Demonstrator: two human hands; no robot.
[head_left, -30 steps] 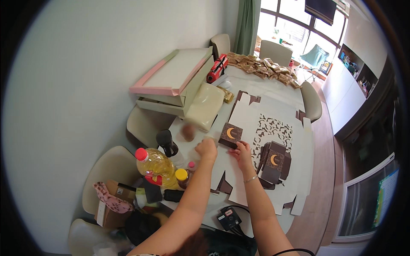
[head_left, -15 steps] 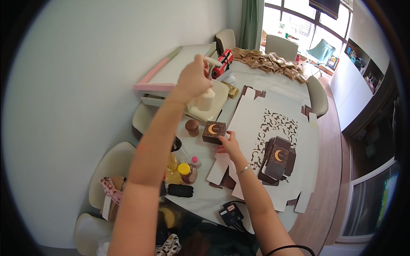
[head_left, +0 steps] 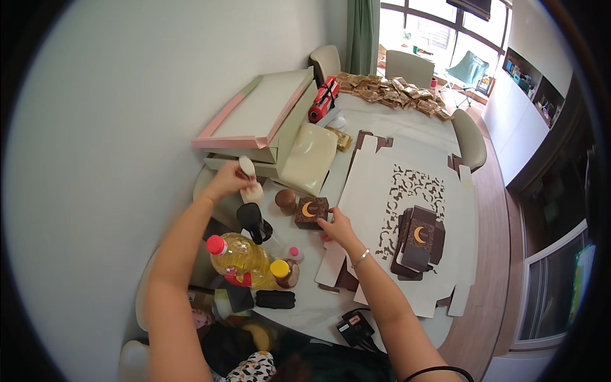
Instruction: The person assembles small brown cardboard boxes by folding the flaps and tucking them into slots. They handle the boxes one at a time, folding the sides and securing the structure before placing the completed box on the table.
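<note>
My left hand is closed around the neck of a white bottle with a broad pale top, at the table's left edge. Blocked by the fingers, the bottle's middle does not show. My right hand pinches the right corner of a small dark brown box with a yellow crescent moon, which rests on the table. Just left of that box stands a round brown wooden knob-like object. To the right, a stack of flat dark brown boxes with the same moon lies on a large white cardboard sheet.
Near my left arm stand a large oil bottle with a red cap, a yellow-capped jar and a black-handled jug. Many gold packets cover the table's far end. A pink-edged white case stands at the far left.
My left hand has come down and toward me on the left, bringing the white bottle with it. My right hand stays at the small box.
</note>
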